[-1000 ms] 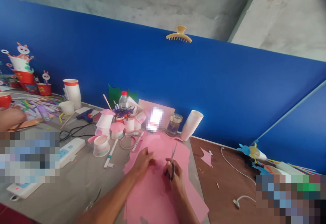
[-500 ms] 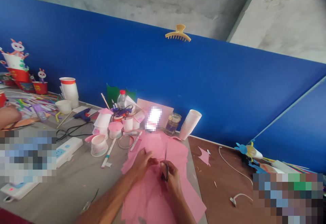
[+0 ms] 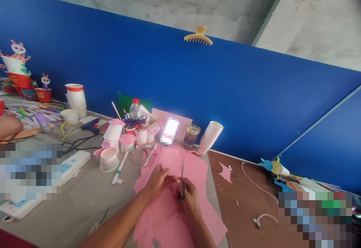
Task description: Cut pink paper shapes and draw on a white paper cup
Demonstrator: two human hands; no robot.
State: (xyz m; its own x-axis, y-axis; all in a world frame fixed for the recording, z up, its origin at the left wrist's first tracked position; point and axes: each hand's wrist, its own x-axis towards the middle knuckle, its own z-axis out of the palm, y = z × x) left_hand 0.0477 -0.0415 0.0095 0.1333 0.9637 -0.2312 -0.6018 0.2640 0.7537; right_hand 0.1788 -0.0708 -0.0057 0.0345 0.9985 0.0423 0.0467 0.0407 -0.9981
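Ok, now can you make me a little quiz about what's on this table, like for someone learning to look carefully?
1. Which of the person's hands holds the dark-handled metal scissors?
2. True or false: in this view, the stack of plain white paper cups is to the right of the round glass jar.
3. What colour is the cap on the clear plastic bottle? a) green b) red c) black

Key:
1. The right hand.
2. True.
3. b) red.
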